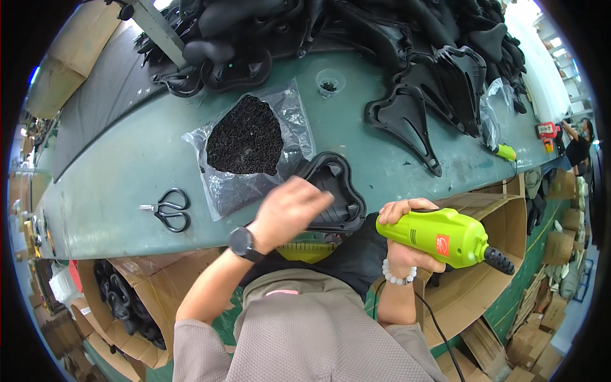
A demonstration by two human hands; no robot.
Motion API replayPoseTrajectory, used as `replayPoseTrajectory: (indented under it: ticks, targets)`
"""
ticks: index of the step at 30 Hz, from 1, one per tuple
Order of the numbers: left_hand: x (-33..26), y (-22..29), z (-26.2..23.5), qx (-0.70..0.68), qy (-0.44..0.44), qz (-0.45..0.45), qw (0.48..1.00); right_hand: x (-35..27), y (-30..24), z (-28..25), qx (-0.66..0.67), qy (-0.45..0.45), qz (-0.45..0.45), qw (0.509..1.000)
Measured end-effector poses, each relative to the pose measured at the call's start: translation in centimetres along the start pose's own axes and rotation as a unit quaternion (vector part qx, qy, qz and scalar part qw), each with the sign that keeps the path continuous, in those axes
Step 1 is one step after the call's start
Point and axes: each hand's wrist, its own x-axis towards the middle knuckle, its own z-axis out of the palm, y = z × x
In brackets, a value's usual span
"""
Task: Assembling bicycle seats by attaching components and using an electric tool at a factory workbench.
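Note:
My right hand (407, 245) is wrapped round a lime-green corded electric drill (445, 235), whose black ribbed end points to the right. My left hand (293, 210), with a dark watch at the wrist, is smeared by motion over the left side of a black bicycle saddle (347, 197). That saddle lies upside down at the table's near edge, its hollow side up. Whether the left fingers hold anything cannot be made out. Just beyond the left hand, an open clear plastic bag (223, 194) spreads on the table with a heap of small black screws (245, 137) on it.
Black-handled scissors (168, 210) lie on the green table (114, 184) at left. A small clear cup (331, 83) holds a few black pieces. Saddle shells (407, 121) and piled saddles (254, 25) fill the far side. Cardboard boxes (471, 286) stand below the near edge.

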Motion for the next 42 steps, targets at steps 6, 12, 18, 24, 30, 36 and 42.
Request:
replayPoseTrajectory:
  ticks: [6, 12, 18, 24, 30, 36, 42]
  targets:
    - [-0.1, 0.6, 2.8, -0.056, -0.026, -0.045, 0.997, -0.1, 0.0, 0.5, 0.037, -0.058, -0.037, 0.997]
    - [-0.1, 0.7, 2.5, -0.068, -0.032, -0.051, 0.996, -0.5, 0.0, 1.2, 0.032, -0.022, -0.014, 0.999]
    - [0.1, 0.7, 2.3, -0.068, -0.020, -0.051, 0.996, 0.6, -0.2, -0.2, 0.058, -0.013, 0.040, 0.997]
    - [-0.5, 1.0, 2.4, -0.098, 0.016, -0.047, 0.994, 2.5, -2.1, 2.8, 0.127, -0.081, -0.097, 0.984]
    - [-0.8, 2.5, 2.6, -0.134, 0.103, -0.038, 0.985, 2.0, -1.0, 4.8, 0.085, -0.069, -0.044, 0.993]
    - [-0.9, 2.4, 2.3, -0.147, 0.111, -0.057, 0.981, 2.1, -0.8, 4.7, 0.166, -0.044, -0.051, 0.984]
    - [-1.5, 2.7, 2.6, -0.154, 0.116, -0.067, 0.979, 2.2, -0.7, 4.9, 0.159, -0.033, -0.032, 0.986]
